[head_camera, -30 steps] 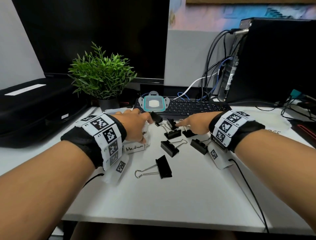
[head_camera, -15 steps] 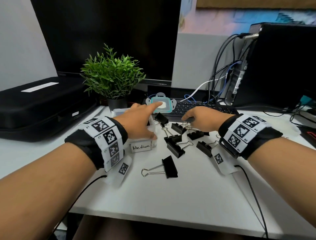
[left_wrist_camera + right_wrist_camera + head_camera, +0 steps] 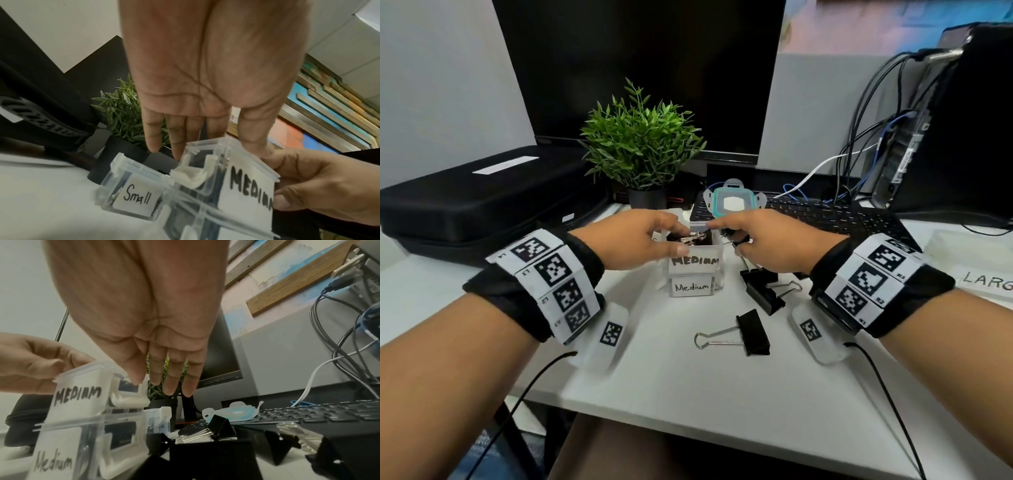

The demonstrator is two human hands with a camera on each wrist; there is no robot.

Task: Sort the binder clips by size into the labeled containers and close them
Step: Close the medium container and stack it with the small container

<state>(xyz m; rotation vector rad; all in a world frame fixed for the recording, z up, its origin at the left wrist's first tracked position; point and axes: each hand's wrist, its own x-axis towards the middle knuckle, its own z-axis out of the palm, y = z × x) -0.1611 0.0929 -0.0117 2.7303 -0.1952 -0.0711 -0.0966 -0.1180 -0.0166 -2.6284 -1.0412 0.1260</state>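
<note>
Upper tub: clear square plastic container marked "MEDIUM" (image 3: pixel 695 260), open, stacked on its "Medium" twin (image 3: pixel 691 287); black-and-steel clips (image 3: pixel 690 238) inside.
Left hand (image 3: pixel 633 241): fingertips pinching its 9 o'clock rim.
Right hand (image 3: pixel 767 241): fingertips pinching its 3 o'clock rim.
Loose: matte black folded-steel binder clips with wire loops (image 3: pixel 751 332), desk, 5 o'clock.
Lid: teal-sealed clear lid (image 3: pixel 732 202), 12 o'clock.

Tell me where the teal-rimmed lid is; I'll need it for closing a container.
In the head view, the teal-rimmed lid rests on the keyboard's left end, just right of the potted plant.
</note>
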